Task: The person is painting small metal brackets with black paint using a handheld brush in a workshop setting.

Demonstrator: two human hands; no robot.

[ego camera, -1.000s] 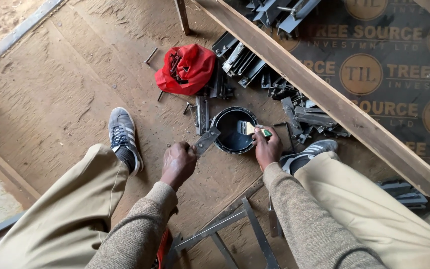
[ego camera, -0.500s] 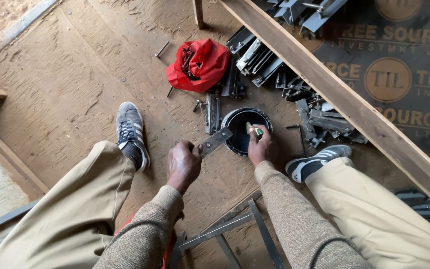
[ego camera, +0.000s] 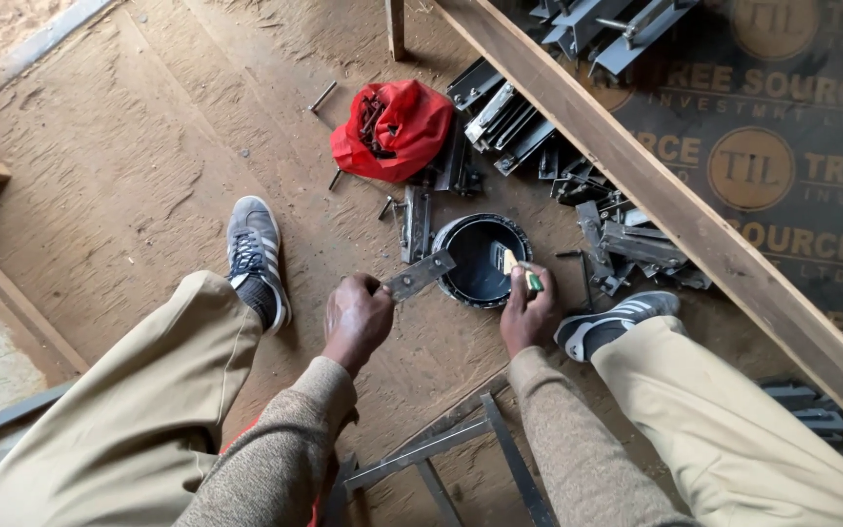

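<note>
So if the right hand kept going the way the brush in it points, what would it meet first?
The right hand holds a small paintbrush aimed into the round black paint tin just ahead. It would likely meet the dark paint inside first, though how high the brush sits above it is unclear.
</note>
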